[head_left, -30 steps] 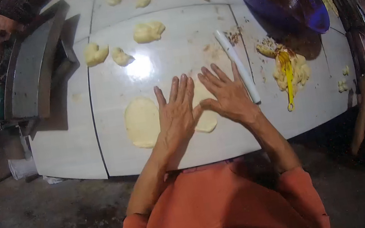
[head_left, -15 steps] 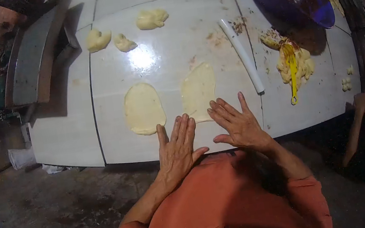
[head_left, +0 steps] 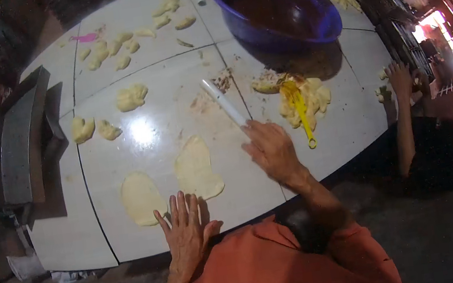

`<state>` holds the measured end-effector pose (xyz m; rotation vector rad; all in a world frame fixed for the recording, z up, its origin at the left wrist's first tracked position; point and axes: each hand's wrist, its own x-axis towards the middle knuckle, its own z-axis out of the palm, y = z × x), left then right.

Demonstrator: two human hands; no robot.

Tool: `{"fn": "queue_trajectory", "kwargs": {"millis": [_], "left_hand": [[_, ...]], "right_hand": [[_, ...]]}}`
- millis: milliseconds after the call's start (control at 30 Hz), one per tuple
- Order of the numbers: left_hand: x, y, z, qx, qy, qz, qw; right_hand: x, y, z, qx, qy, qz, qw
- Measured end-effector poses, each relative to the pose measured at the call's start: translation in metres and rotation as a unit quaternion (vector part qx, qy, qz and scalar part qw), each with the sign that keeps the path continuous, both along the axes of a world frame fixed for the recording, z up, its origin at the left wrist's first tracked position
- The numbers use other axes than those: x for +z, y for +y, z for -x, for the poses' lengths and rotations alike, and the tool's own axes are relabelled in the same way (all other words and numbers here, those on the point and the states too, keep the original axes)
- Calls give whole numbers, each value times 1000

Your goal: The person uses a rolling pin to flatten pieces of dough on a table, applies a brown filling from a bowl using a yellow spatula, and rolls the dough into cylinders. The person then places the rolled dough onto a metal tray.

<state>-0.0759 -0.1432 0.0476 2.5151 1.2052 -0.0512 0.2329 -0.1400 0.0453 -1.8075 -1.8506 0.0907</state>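
Observation:
Two flattened pale dough ovals lie on the white tiled table: one (head_left: 140,197) at the left, one (head_left: 197,167) beside it. My left hand (head_left: 186,231) rests flat near the table's front edge, fingers apart, just below both ovals. My right hand (head_left: 270,148) reaches to the near end of a white rolling pin (head_left: 223,102) that lies diagonally on the table; the fingers touch its end, and a firm grip is not visible.
A large blue bowl (head_left: 276,5) stands at the back right. Dough lumps (head_left: 131,96) and smaller pieces (head_left: 107,48) are scattered at the back. A yellow utensil (head_left: 299,108) lies on a dough pile. A grey metal tray (head_left: 18,140) sits left. Another person's hand (head_left: 401,80) reaches the right edge.
Both hands lifted off the right dough oval and pulled toward me. The left hand has settled at the table edge; the right hand has moved right to the rolling pin's end.

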Motion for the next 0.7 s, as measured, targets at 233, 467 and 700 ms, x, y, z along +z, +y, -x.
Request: {"fn": "queue_trajectory", "kwargs": {"millis": [233, 467, 700], "left_hand": [[11, 36, -33, -64, -33, -10, 997], [20, 82, -67, -32, -208, 69, 975], [28, 122, -136, 133, -432, 300, 840]], "right_hand": [[-34, 62, -120, -99, -199, -22, 975], [5, 70, -87, -163, 225, 156, 948], [16, 39, -14, -63, 605, 175, 774]]}}
